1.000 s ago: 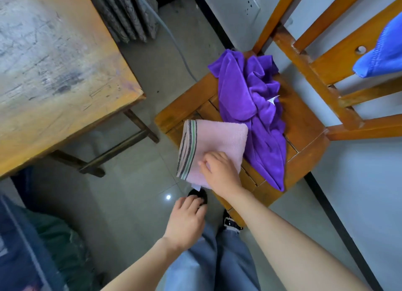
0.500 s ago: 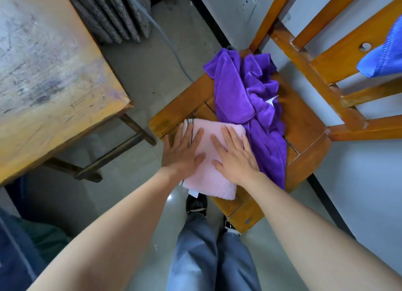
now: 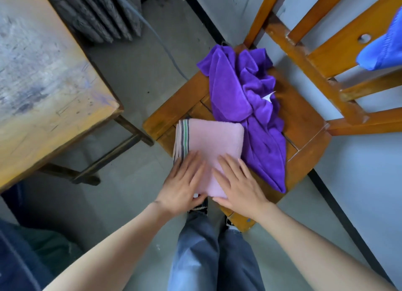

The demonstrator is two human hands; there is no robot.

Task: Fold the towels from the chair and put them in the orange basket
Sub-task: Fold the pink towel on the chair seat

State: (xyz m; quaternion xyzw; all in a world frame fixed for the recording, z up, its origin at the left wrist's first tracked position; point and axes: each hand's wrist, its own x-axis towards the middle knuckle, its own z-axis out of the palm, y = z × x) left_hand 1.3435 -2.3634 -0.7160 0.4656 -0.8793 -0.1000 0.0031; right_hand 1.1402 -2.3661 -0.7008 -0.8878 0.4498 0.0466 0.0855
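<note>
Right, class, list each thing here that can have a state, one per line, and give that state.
pink towel: folded, flat on the chair seat's front corner.
purple towel: unfolded, crumpled on the seat.
blue towel: hanging at the chair's back, partly out of view.
left hand: open, pressing the pink towel.
right hand: open, pressing the pink towel.
</note>
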